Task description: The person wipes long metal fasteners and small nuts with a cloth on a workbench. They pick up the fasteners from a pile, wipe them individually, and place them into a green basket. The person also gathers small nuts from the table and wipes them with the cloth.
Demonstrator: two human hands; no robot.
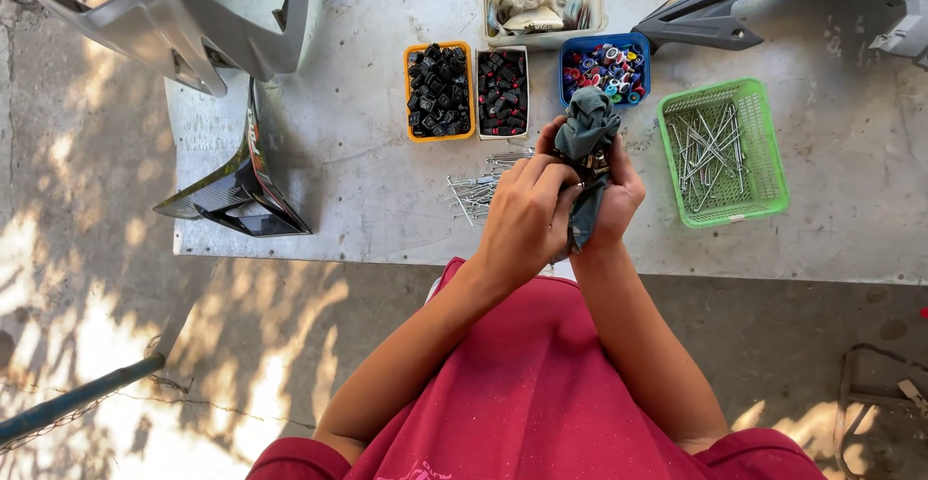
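Both my hands are raised together over the front edge of a grey metal table [367, 200]. My left hand [522, 214] wraps its fingers around a grey-blue cloth [585, 127], and small metal pieces show between the folds. My right hand [623, 195] grips the same cloth from the other side. The cloth's top bunches up above my fingers and a tail hangs down between my palms. A loose pile of long metal screws [478, 190] lies on the table just left of my hands.
An orange tray [439, 91] and a white tray [503, 91] hold small black parts. A blue tub [605, 66] holds coloured pieces, a green basket [722, 151] holds screws, a white tub [544, 6] sits behind. Grey and black fairing panels [237, 190] lie at the left.
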